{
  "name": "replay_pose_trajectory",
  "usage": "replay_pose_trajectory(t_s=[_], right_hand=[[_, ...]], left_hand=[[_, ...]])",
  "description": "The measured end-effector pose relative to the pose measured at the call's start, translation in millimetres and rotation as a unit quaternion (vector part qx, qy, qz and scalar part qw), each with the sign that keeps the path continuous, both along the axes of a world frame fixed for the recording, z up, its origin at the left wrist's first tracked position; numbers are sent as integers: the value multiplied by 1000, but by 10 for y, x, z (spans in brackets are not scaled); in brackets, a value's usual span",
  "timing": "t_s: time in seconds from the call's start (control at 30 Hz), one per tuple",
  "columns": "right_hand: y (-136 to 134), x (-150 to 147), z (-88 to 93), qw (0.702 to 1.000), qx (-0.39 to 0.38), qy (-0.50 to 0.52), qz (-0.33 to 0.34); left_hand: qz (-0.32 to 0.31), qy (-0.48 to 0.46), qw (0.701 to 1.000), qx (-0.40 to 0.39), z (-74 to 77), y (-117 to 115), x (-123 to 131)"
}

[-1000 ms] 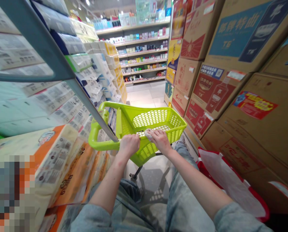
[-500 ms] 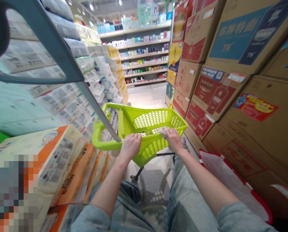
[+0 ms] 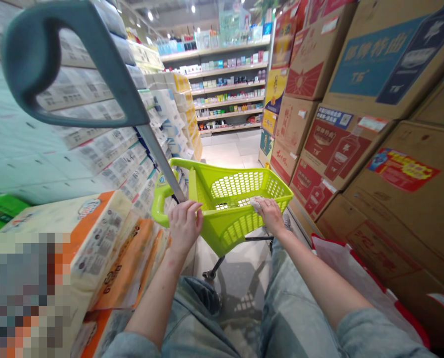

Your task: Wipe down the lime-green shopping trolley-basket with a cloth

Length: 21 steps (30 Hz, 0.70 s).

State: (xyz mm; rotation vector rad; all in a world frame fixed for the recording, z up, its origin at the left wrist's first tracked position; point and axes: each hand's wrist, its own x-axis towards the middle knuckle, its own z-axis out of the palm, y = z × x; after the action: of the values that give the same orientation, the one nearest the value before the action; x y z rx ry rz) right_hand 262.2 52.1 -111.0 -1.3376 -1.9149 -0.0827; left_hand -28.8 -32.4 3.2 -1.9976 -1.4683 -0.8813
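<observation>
A small lime-green plastic shopping cart (image 3: 225, 219) stands in front of my knees, its latticed basket turned sideways. My left hand (image 3: 184, 226) curls its fingers over the near rim, by the corner where the push handle (image 3: 160, 206) joins. My right hand (image 3: 271, 216) is closed around a crumpled white cloth or tissue (image 3: 257, 203) at the near rim, farther right. A grey pole (image 3: 162, 159) topped by a blue-grey loop handle (image 3: 135, 107) rises from behind my left hand; its lower end is hidden.
Cardboard cartons (image 3: 359, 69) are stacked along the right, above a red-edged white bag (image 3: 359, 278). Wrapped paper packs (image 3: 110, 238) are piled on the left. Shelves (image 3: 229, 87) of small boxes stand at the aisle's far end, beyond pale floor tiles (image 3: 229, 146).
My left hand has slid left along the rim toward the push handle. My right hand keeps the white cloth or tissue at nearly the same spot. The whole view has shifted slightly.
</observation>
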Motion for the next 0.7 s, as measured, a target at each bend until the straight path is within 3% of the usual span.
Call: replay_pose_trajectory(t_s=[0.13,0.23,0.33,0.47,0.7], right_hand=[[5,11,15,1000,3,-26,-3],[10,13,16,999,-5,-51,-12],[27,12,-5,998,-10,-65,-23],[55,15,-41,997,1,-71,-26],[75,-9,-40,996,2,-86,-35]], left_hand=[[11,-112,990,88,-43,93,-67],[-15,-164,981,99,-68,114,-55],[-24,-190,979,64,-39,88,-6],[19,-232,972,35,61,82,25],[100,-184,974,-90,143,147,-32]])
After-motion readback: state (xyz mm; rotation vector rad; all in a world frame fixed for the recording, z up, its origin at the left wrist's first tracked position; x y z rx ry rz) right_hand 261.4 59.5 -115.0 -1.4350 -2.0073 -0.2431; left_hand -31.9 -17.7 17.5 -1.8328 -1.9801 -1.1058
